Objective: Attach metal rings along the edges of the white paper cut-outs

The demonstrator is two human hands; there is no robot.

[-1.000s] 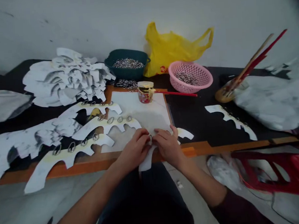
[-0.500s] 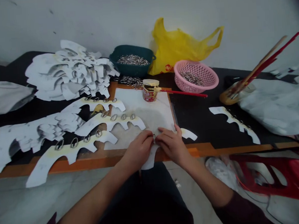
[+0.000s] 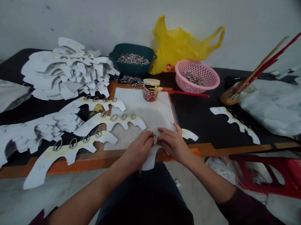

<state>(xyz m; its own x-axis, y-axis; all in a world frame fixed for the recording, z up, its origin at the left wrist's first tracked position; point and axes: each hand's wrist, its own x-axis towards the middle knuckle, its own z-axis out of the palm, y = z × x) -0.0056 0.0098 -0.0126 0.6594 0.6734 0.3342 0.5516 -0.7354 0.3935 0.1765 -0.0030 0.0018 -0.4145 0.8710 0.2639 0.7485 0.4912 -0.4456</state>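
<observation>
Ring (image 3: pixel 155 138) of metal sits at the near edge of the white board, mostly hidden by the fingertips closing on it from both sides. Its exact seating can't be made out. Below it a white paper strip (image 3: pixel 150 159) hangs past the orange table edge (image 3: pixel 67 166), its top part hidden under the hands.

Left hand (image 3: pixel 139 152) is curled narrow, its fingers pinching at the ring. Right hand (image 3: pixel 174 145) sits just beside it with fingers slightly spread and thumb raised toward the far side. Whether those fingers grip anything can't be told. A small paper scrap (image 3: pixel 189 134) lies just right of that hand.

Left of the hands, three scalloped strips (image 3: pixel 68 151) with rings along them lie in a row, overlapping the board (image 3: pixel 145 106). Another (image 3: pixel 232 121) lies to the right on the black tabletop. At the board's far edge stands a glue jar (image 3: pixel 149 92) with a red-handled brush (image 3: pixel 187 94) resting in it.

Farther off are a heaped paper pile (image 3: pixel 66 68), a green tub (image 3: pixel 131 47) of rings, a pink basket (image 3: pixel 195 64) of rings, a yellow bag (image 3: pixel 179 46), and a red stool (image 3: pixel 271 173) on the floor at near right, partly cut off.
</observation>
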